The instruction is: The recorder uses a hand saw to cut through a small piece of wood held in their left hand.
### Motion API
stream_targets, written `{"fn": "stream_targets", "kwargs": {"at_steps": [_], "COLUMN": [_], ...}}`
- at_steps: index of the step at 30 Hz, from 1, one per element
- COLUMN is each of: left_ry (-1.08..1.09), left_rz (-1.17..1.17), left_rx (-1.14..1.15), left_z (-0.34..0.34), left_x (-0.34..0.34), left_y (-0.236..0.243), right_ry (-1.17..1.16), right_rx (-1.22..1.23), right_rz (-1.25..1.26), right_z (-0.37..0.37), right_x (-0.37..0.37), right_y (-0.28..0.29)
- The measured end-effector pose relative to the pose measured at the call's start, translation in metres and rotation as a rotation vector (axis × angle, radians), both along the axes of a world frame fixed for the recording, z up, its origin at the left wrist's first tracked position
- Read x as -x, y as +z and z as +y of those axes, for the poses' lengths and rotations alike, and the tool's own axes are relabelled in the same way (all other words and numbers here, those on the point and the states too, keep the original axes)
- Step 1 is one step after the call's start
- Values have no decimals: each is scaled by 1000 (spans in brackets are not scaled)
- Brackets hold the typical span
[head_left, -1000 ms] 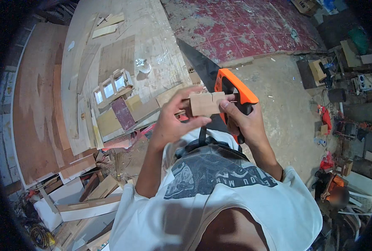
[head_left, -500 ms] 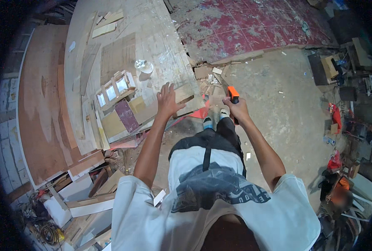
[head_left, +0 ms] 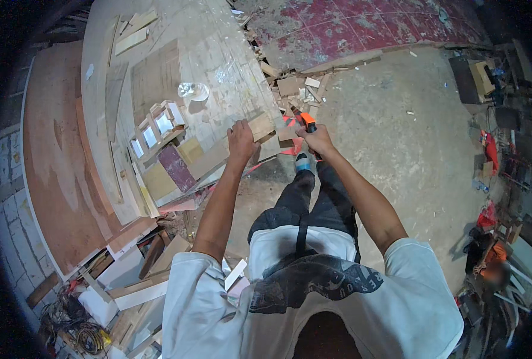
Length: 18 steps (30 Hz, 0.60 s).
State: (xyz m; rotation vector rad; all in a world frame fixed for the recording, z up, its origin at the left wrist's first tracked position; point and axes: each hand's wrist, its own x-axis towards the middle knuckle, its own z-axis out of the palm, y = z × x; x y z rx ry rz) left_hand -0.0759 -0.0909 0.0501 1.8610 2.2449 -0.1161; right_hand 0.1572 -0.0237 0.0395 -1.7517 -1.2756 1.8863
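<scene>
My right hand [head_left: 318, 142] is closed round the orange and black handle of a handsaw [head_left: 307, 121], just off the front right corner of the workbench. Its blade points up and away, mostly foreshortened. My left hand [head_left: 241, 142] presses down with curled fingers on a narrow wooden board [head_left: 261, 126] lying along the bench edge. The board's right end reaches the corner near the saw. Left of that hand lie a dark purple block [head_left: 177, 168] and a small wooden frame [head_left: 152, 136] with bright panes. A clear plastic container [head_left: 193, 91] stands behind them.
The large plywood bench top [head_left: 218, 54] carries loose wood strips. A brown panel [head_left: 56, 155] leans at the left, above scrap wood [head_left: 140, 293]. Offcuts [head_left: 305, 87] lie on the concrete floor [head_left: 397, 137] beyond the saw. Tools and clutter line the right side.
My left hand has come down from spread fingers onto the board. The handsaw has moved left, closer to the bench corner. My view has shifted slightly.
</scene>
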Motion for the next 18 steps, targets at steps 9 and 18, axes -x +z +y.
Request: {"fn": "stream_targets", "kwargs": {"at_steps": [9,18], "left_ry": [-54,-91], "left_rz": [-322,-463], "left_rx": [-44,-147], "left_z": [-6,-15], "left_x": [8,6], "left_y": [3,-7], "right_ry": [74,53], "right_rx": [36,36], "right_rz": [-55,-42], "right_z": [10,13], "right_x": [0,1], "right_y": [-9,-28]}}
